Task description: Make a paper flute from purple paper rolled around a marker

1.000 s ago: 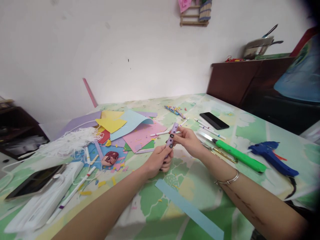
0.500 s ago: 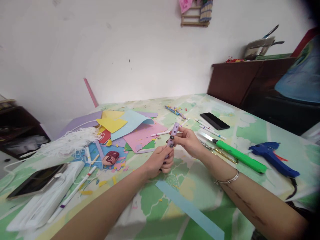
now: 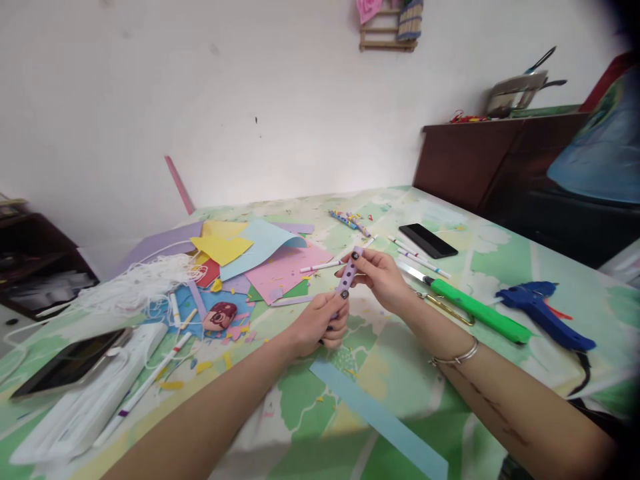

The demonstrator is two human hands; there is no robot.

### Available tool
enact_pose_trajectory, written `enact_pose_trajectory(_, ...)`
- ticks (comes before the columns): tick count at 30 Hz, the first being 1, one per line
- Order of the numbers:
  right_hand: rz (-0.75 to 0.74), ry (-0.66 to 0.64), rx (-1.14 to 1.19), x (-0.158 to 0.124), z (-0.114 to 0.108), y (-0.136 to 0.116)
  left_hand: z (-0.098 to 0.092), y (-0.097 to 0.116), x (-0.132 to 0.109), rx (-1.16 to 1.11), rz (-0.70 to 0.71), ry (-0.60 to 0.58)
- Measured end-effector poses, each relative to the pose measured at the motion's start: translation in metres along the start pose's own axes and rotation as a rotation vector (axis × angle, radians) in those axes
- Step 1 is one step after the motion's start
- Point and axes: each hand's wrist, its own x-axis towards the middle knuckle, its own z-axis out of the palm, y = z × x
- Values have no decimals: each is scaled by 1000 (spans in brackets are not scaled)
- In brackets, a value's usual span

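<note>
A narrow purple paper roll with dark dots (image 3: 347,277) is held up between my two hands, slanting away to the upper right. My left hand (image 3: 323,323) wraps round its lower part, thumb on top, which hides that end. Near the upper end my right hand (image 3: 380,277) pinches it between thumb and fingers. Below them a light blue paper strip (image 3: 380,420) lies across the table's front. Just past my hands rest several white markers (image 3: 325,266) and a small bundle of blue and purple dotted rolls (image 3: 350,221).
Coloured paper sheets (image 3: 265,247), white string (image 3: 145,287) and scraps cover the left side, beside a phone (image 3: 70,363) on a white power strip (image 3: 90,400). To the right lie a black phone (image 3: 428,240), a green utility knife (image 3: 480,312), scissors (image 3: 445,309) and a blue glue gun (image 3: 545,313).
My right thumb has moved up to the roll's upper end, uncovering more dots. My left hand keeps its hold on the lower part.
</note>
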Motion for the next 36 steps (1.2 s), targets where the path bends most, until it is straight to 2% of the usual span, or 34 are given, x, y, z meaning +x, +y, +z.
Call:
enact_pose_trajectory(7,30,-11,-25,0,0,-3,-5,2,0,-45,-42,-44)
enact_pose_trajectory(12,55,-47,-14,0,-1,0,-10,-1,2,-52,6,-66)
enact_pose_trajectory(20,32,25,-41,2,-5,0,-15,5,4,43,126,118)
enact_pose_trajectory(24,27,39,-26,4,-7,-2,-22,16,-4,250,159,204)
enact_pose_trajectory(29,19,41,-13,4,-11,-1,-26,24,-10,412,109,252)
enact_pose_trajectory(36,30,8,15,3,-11,0,-27,20,-7,396,75,233)
